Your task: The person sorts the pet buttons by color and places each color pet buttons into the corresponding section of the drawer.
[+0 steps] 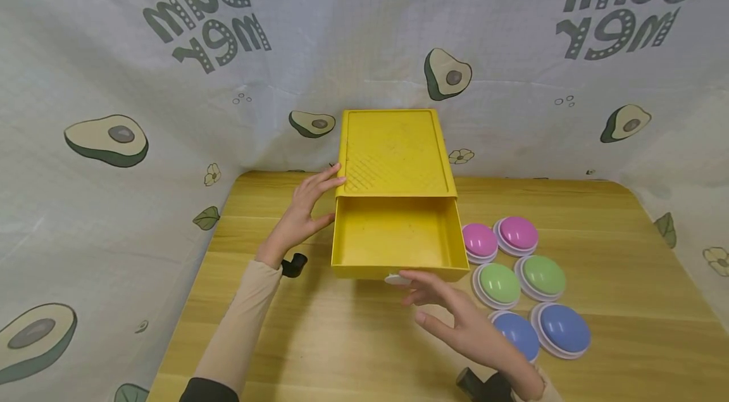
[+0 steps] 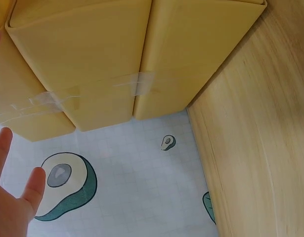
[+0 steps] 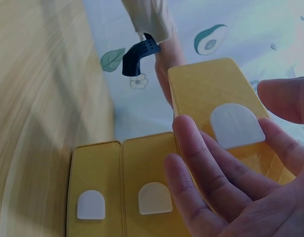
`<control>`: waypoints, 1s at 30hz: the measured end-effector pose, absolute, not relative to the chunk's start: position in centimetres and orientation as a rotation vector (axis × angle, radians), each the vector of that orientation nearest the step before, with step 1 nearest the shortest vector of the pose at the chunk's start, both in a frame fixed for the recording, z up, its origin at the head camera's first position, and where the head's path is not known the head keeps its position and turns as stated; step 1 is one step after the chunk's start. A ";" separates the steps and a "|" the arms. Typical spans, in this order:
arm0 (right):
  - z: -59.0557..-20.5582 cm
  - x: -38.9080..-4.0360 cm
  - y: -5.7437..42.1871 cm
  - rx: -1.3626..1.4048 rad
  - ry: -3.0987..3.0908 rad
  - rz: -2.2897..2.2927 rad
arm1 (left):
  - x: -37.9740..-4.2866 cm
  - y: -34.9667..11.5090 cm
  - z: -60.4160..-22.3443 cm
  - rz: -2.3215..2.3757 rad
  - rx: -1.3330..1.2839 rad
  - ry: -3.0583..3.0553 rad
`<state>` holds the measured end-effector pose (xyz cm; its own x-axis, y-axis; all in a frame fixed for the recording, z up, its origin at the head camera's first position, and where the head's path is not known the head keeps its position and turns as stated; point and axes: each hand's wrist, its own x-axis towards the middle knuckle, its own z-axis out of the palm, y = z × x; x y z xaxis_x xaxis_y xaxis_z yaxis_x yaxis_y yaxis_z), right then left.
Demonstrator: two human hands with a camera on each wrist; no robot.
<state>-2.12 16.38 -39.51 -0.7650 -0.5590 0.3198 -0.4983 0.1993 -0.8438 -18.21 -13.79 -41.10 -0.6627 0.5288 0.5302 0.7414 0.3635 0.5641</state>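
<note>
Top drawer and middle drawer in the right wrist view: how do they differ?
The top drawer is pulled out; the middle drawer is shut. The right hand is at the top drawer's white handle; no hand grips the middle drawer's handle. Both have yellow fronts with rounded white handles.

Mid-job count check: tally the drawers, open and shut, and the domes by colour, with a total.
Open drawer: 1
Shut drawers: 2
Pink domes: 2
Green domes: 2
Blue domes: 2
Total: 9
</note>
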 end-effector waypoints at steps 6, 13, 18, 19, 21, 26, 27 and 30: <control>-39.6 -1.7 16.4 -1.020 2.405 -1.633 | -18.2 -13.8 -41.2 -1.219 -1.134 -2.361; -39.6 -1.3 16.7 -0.985 2.394 -1.657 | -18.1 -13.7 -41.3 -1.256 -1.116 -2.373; -39.7 -0.9 17.4 -0.984 2.375 -1.714 | -18.0 -13.6 -41.4 -1.264 -1.108 -2.371; -39.7 -0.8 17.6 -0.986 2.367 -1.730 | -17.9 -13.6 -41.5 -1.264 -1.107 -2.366; -39.7 -0.6 18.1 -1.004 2.365 -1.758 | -17.9 -13.6 -41.5 -1.274 -1.109 -2.349; -39.6 0.2 19.7 -0.884 2.358 -1.795 | -17.8 -13.3 -41.7 -1.333 -1.115 -2.291; -39.6 0.4 20.1 -0.853 2.358 -1.805 | -17.8 -13.3 -41.7 -1.340 -1.114 -2.279; -40.0 0.8 21.3 -0.843 2.337 -1.887 | -17.2 -13.0 -40.9 -1.361 -1.106 -2.254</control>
<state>0.77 21.26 -39.97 -0.8538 -0.4179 0.3104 -0.3915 0.1225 -0.9120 -17.19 -12.97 -40.85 -0.6655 0.4644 0.5843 0.7334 0.2611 0.6277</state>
